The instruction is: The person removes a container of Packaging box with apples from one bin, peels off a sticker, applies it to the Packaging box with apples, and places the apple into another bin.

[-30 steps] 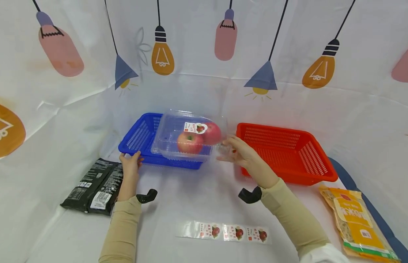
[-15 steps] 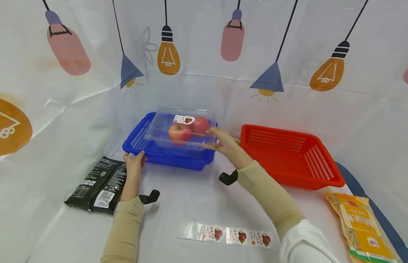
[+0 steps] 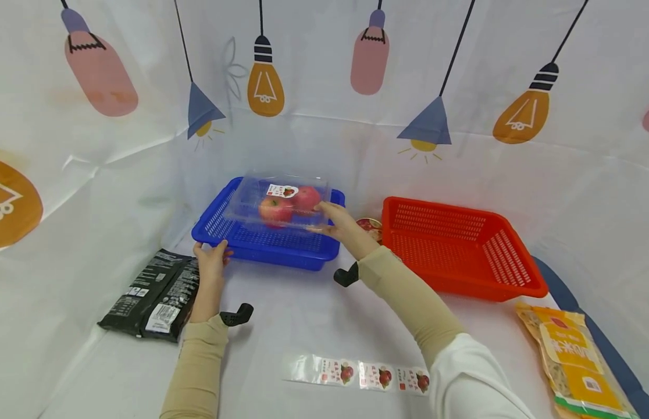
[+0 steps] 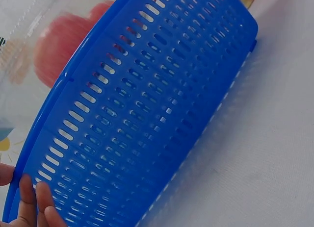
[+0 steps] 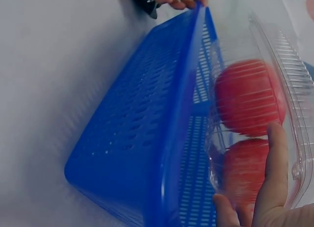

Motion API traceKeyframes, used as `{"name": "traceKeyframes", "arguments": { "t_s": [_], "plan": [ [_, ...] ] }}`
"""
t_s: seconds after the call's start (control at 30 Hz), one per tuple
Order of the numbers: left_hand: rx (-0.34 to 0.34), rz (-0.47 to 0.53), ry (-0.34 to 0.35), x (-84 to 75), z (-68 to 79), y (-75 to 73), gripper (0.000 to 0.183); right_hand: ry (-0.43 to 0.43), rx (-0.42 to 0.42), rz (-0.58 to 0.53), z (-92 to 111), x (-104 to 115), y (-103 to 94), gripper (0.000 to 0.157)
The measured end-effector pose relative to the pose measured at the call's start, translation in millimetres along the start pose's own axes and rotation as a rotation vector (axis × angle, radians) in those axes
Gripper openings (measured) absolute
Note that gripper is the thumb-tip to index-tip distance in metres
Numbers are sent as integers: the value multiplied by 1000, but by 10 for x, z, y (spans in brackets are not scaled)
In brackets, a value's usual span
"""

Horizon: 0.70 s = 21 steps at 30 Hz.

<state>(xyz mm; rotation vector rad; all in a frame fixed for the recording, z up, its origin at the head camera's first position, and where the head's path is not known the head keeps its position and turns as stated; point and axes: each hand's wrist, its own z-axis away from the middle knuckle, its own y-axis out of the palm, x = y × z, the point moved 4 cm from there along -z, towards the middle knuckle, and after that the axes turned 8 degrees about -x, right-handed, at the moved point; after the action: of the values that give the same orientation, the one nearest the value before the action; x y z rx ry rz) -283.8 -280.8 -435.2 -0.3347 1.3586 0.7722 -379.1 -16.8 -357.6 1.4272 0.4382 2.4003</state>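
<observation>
My right hand (image 3: pixel 341 226) grips the right end of a clear plastic clamshell box (image 3: pixel 243 205) over the blue basket (image 3: pixel 324 256). Two red apples (image 3: pixel 275 210) lie inside the box, and a white label (image 3: pixel 282 191) with a printed apple is on its lid. In the right wrist view the box (image 5: pixel 289 50) is tilted above the basket's opening, thumb and fingers on either side of its end. My left hand (image 3: pixel 211 262) pinches the basket's near left rim; in the left wrist view the fingers (image 4: pixel 28 200) press its outer wall.
A red basket (image 3: pixel 460 285) stands to the right, with a round tin (image 3: pixel 370 226) beside it. A black packet (image 3: pixel 156 295) lies at left, a yellow food bag (image 3: pixel 573 355) at right. A strip of apple stickers (image 3: pixel 358 373) lies in front.
My right hand has carried the clamshell box of apples leftward until it is over the blue basket. The left hand stays at the basket's rim. The round tin has come into sight.
</observation>
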Motion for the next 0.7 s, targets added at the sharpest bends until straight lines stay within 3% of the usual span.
{"name": "traceKeyframes", "arguments": {
  "t_s": [0.3,0.47,0.7],
  "plan": [
    [-10,-4,14,-9,31,-2,72,16,-46,50,-193,-177,29,5],
    [-7,3,23,-8,41,-13,71,-11,-37,74,-229,-275,40,10],
    [4,-6,22,3,23,-20,71,25,-85,75,-254,-353,61,6]
  ]
}}
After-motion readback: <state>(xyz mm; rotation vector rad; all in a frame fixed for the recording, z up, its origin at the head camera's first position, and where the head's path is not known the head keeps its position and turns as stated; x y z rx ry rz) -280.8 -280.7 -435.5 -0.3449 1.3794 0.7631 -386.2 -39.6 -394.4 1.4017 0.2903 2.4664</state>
